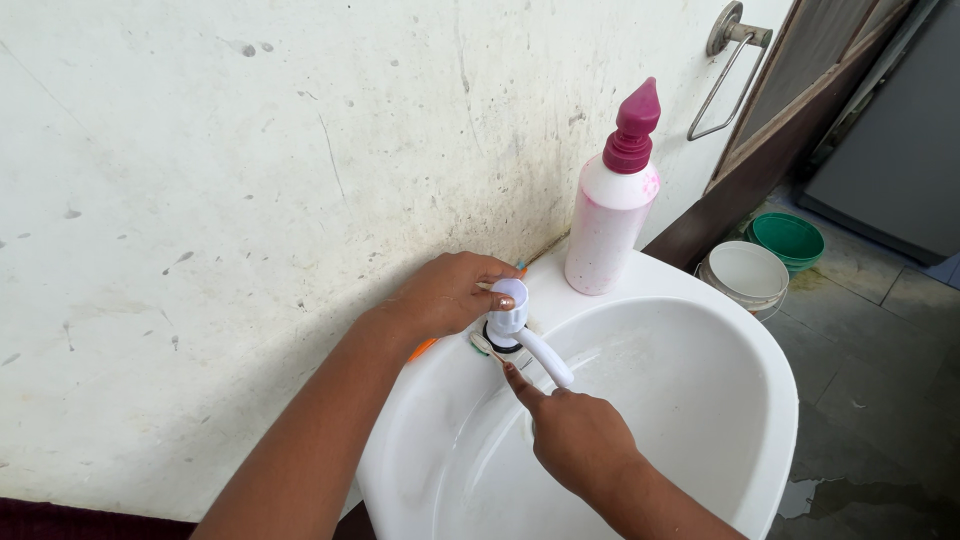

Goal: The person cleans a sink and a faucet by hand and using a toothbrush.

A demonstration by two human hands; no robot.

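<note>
Gripping the tap with the left hand, fingers curling over the white handle at the top, thumb pressing its front edge. Sitting at the back rim of the sink, that tap, spout angling down into the basin. Reaching in from below with the right hand, index finger sticking out and touching the underside of the spout, other fingers folding tight into the palm. Peeking out under the left hand, an orange toothbrush. Standing just right of the tap on the rim, a white bottle with a pink cap. Sitting on the floor beyond the sink, a white bucket and a green one.
</note>
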